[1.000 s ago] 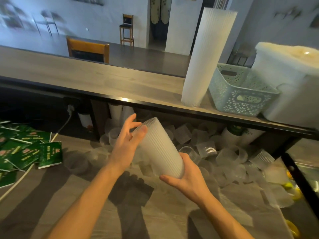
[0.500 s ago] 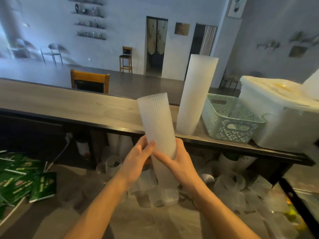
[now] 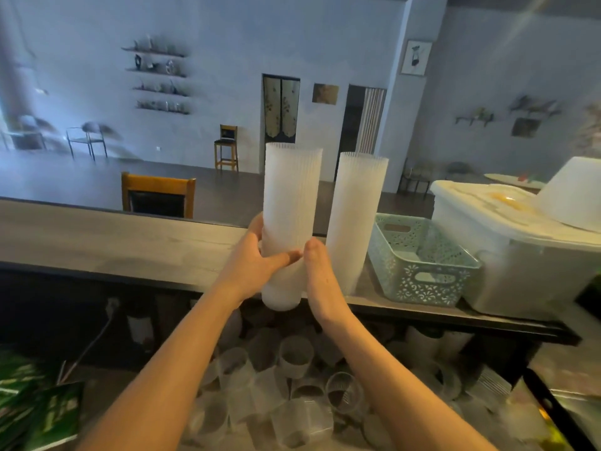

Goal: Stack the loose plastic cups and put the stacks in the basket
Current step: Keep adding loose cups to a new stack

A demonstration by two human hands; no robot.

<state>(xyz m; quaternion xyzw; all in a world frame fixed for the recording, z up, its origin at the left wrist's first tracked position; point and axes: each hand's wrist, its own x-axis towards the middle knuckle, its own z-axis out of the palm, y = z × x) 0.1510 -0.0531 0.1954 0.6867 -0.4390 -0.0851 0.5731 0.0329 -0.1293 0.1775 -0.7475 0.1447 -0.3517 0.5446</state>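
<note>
I hold a tall stack of ribbed translucent cups (image 3: 290,203) upright above the front edge of the raised counter. My left hand (image 3: 257,260) grips its lower part from the left, thumb across the front. My right hand (image 3: 318,275) holds it from the right. A second tall cup stack (image 3: 356,216) stands on the counter just right of it. The pale green perforated basket (image 3: 422,275) sits further right, with nothing seen inside. Several loose clear cups (image 3: 294,385) lie heaped on the lower worktop under the counter.
The wooden counter (image 3: 113,242) runs across the view. A large white lidded container (image 3: 520,242) stands right of the basket. Green packets (image 3: 42,415) and a white cable (image 3: 94,340) lie at lower left. A wooden chair back (image 3: 158,195) shows behind the counter.
Both hands have raised the cup stack from down over the loose cups, turned it upright and brought it up to counter height beside the standing stack. My view has tilted upward.
</note>
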